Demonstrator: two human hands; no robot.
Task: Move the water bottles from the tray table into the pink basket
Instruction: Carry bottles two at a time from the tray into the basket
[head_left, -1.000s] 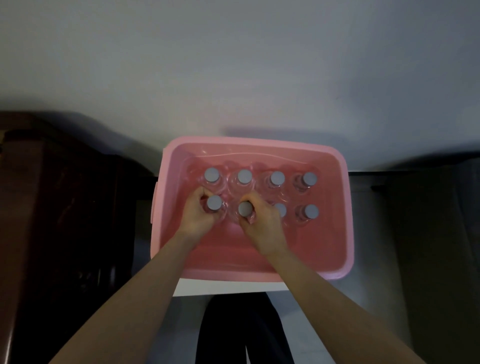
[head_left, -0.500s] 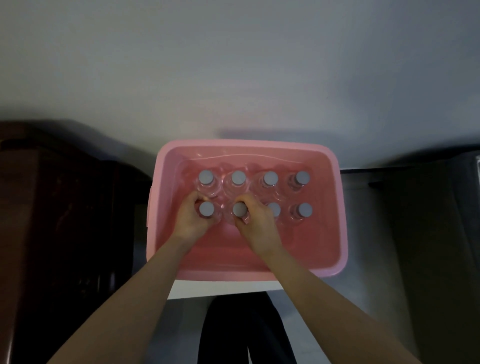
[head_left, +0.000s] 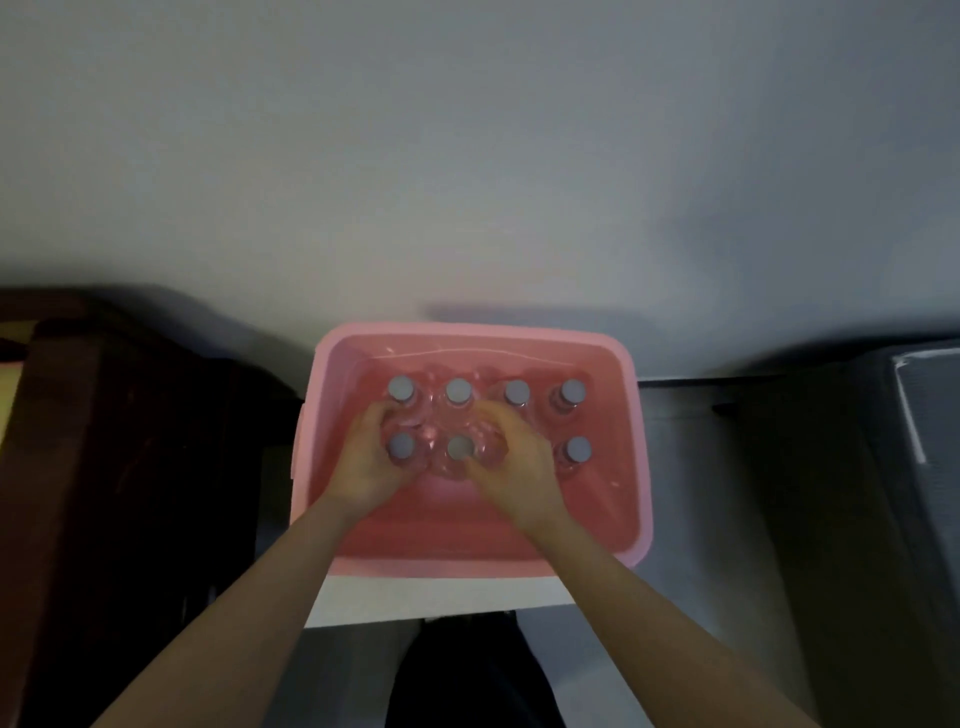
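In the frame's lower middle, both hands are reaching into the pink basket (head_left: 636, 447). The left hand (head_left: 366, 462) is curling its fingers around one capped water bottle (head_left: 401, 446); the right hand (head_left: 511, 462) is wrapping another (head_left: 460, 448). The bottles are probably heavy and slippery, so holding the body seems best.

I see the pink basket (head_left: 631, 441) as smooth plastic with a soft gloss on its inner walls. The water bottles (head_left: 447, 410) look like clear, shiny plastic, with matt grey caps (head_left: 572, 391). The furniture (head_left: 130, 467) on the left seems dark polished wood.
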